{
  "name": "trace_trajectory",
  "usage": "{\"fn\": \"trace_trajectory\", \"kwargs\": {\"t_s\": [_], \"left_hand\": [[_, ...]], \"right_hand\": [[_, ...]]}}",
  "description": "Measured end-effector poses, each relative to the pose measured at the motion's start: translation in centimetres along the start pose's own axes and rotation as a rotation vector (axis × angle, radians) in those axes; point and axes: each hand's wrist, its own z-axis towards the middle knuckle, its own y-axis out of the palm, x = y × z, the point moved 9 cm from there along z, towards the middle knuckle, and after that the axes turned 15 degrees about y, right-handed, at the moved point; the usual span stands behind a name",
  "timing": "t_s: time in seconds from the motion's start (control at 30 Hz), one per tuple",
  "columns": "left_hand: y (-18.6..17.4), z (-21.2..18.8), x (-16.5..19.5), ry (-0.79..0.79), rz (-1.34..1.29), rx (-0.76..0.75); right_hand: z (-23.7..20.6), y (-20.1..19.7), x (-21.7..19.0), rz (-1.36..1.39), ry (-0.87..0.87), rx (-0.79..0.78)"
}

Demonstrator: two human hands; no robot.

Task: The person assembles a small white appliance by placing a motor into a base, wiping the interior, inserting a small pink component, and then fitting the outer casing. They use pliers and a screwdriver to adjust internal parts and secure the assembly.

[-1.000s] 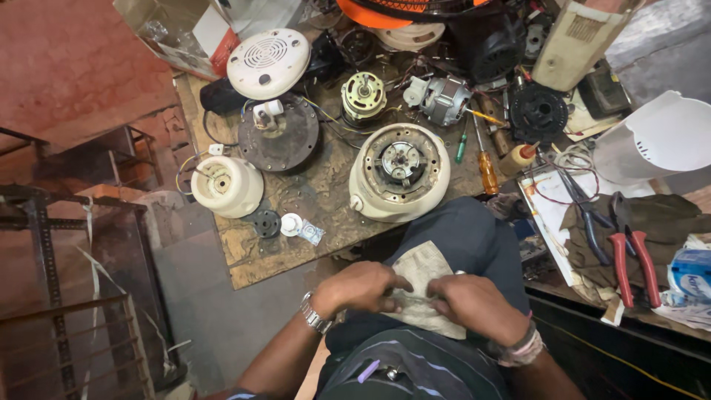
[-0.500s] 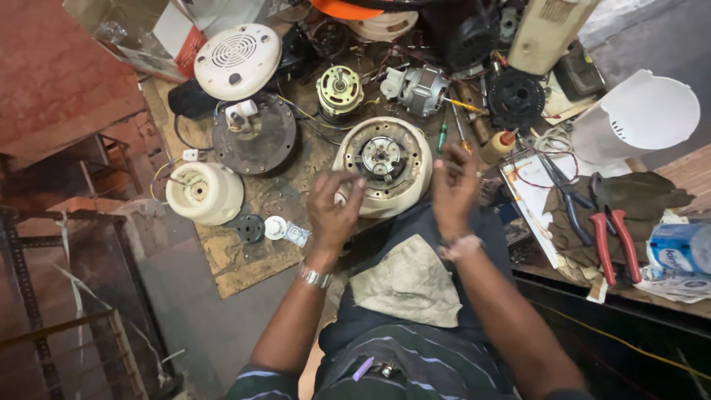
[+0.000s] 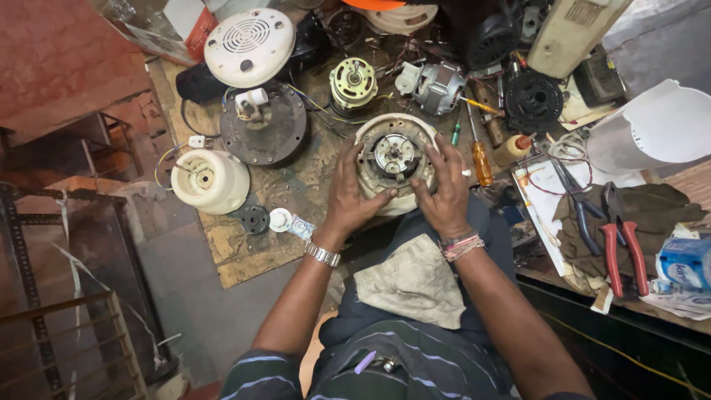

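A: Where do things stand at the bench?

B: Just above the middle of the frame, both hands are on the round cream motor housing (image 3: 395,159). The left hand (image 3: 349,194) cups its left rim, fingers curled against the shell. The right hand (image 3: 444,191) wraps the right rim the same way. So both are closed around the housing, which rests at the near edge of the wooden board (image 3: 244,252).

A: How far along does the work look?

B: By my reading, midway. The housing lies open, its metal core and centre shaft exposed, with no cover on it. Loose parts lie all around, so stripping down looks done and nothing looks put back yet. No tool is in either hand.

A: Count the parts for me.

B: One vented white round cover (image 3: 248,37) at upper left. One dark round plate (image 3: 263,127) below it, with a small white part on top. One cream dome (image 3: 209,180) at left. Two bare motors near the top: one with yellowish windings (image 3: 353,81) and one grey (image 3: 438,85). One black wheel-shaped part (image 3: 533,98) at upper right. Two screwdrivers, the orange-handled one (image 3: 481,159) and a small green one (image 3: 456,133).

A: And the right side?

B: One pair of red-handled pliers (image 3: 623,248), one pair of blue-handled pliers (image 3: 581,222) beside it, and one large white shell (image 3: 652,126). One folded cloth (image 3: 415,281) lies on the person's lap, at centre bottom.
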Motion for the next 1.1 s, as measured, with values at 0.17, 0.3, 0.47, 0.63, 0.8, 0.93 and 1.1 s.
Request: {"fn": "trace_trajectory", "kwargs": {"t_s": [0.17, 0.3, 0.47, 0.63, 0.8, 0.93, 1.1], "left_hand": [[-0.2, 0.0, -0.1, -0.019, 0.008, -0.068], [-0.2, 0.3, 0.6, -0.008, -0.003, -0.075], [-0.3, 0.9, 1.1, -0.011, 0.007, -0.095], [-1.8, 2.4, 0.7, -0.097, -0.063, 0.045], [-1.3, 5.0, 0.6, -0.106, -0.096, -0.015], [-0.7, 6.5, 1.1, -0.032, -0.007, -0.072], [-1.0, 6.9, 1.2, -0.006, 0.024, -0.05]], "right_hand": [[-0.2, 0.3, -0.3, -0.103, -0.04, 0.005], [-0.1, 0.3, 0.1, -0.154, -0.01, 0.048], [-0.1, 0.4, 0.9, -0.136, 0.025, 0.055], [-0.1, 0.4, 1.0, -0.098, 0.029, 0.049], [0.0, 0.4, 0.9, -0.121, 0.033, 0.049], [-0.1, 0.3, 0.9, -0.112, 0.036, 0.047], [-0.1, 0.1, 0.6, -0.102, 0.011, 0.055]]}}
